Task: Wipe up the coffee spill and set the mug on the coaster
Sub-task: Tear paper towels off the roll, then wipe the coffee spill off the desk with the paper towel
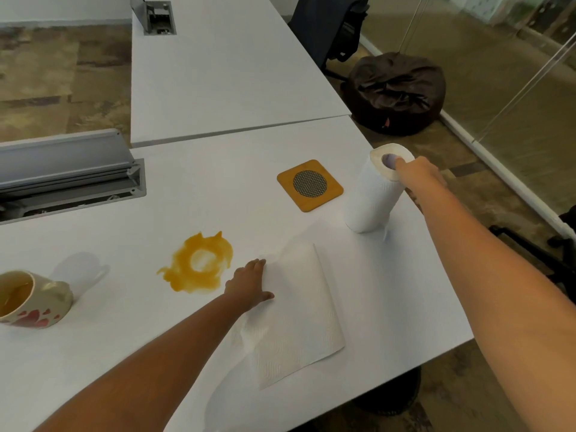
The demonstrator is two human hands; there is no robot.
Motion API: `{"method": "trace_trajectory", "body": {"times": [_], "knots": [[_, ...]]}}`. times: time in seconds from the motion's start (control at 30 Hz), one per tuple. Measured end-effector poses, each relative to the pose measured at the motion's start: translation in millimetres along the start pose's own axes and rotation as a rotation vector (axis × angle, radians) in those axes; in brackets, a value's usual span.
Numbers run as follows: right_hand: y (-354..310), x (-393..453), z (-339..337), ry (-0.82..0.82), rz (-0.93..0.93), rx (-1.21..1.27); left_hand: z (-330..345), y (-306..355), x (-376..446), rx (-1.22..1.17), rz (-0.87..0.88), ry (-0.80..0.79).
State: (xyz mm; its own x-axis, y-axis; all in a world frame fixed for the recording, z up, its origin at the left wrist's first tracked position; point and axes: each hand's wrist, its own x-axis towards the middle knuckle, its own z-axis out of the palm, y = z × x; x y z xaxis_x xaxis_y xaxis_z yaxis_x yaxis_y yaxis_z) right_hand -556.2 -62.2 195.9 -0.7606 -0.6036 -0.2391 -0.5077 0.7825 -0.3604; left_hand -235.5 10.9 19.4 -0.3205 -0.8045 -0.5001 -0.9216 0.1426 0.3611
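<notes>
A yellow-brown coffee spill [199, 263], ring-shaped with a pale centre, lies on the white table [218, 188]. The cream mug [34, 299] with red hearts stands at the left edge, some coffee inside. A square wooden coaster [310, 184] with a dark mesh disc sits behind the spill to the right. A loose paper towel sheet [296, 313] lies flat right of the spill; my left hand [249, 283] rests flat on its left edge, fingers spread. My right hand [416, 171] grips the top of the upright paper towel roll [372, 194], a finger in its core.
An open grey cable tray [62, 169] is set into the table at the left. A second white table [218, 73] adjoins behind. A dark beanbag [396, 92] and an office chair [330, 26] stand on the floor to the right. The table's right edge runs close to the roll.
</notes>
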Motion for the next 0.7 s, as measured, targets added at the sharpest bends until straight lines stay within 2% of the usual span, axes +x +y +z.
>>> {"method": "trace_trajectory", "body": {"times": [0.07, 0.17, 0.23, 0.33, 0.4, 0.5, 0.6, 0.7], "knots": [[-1, -9, 3, 0.168, -0.093, 0.059, 1, 1, -2, 0.026, -0.012, 0.037], [-3, -40, 19, 0.49, -0.416, 0.152, 7, 3, -4, 0.144, -0.019, 0.114], [-1, -68, 39, 0.517, -0.636, 0.2, 12, 3, -5, 0.208, -0.015, 0.148], [9, -103, 72, 0.293, -0.88, 0.197, 15, 2, -3, 0.121, -0.039, 0.165], [21, -115, 93, 0.108, -0.921, 0.119, 13, 1, -4, 0.007, -0.04, 0.202], [37, -119, 116, -0.137, -0.812, 0.077, 6, -1, -8, -0.131, -0.004, 0.254], [47, -113, 127, -0.268, -0.657, 0.111, -5, -3, -12, -0.299, 0.012, 0.283], [60, -105, 136, -0.342, -0.502, -0.177, -9, -5, -17, -0.375, 0.002, 0.261]]}}
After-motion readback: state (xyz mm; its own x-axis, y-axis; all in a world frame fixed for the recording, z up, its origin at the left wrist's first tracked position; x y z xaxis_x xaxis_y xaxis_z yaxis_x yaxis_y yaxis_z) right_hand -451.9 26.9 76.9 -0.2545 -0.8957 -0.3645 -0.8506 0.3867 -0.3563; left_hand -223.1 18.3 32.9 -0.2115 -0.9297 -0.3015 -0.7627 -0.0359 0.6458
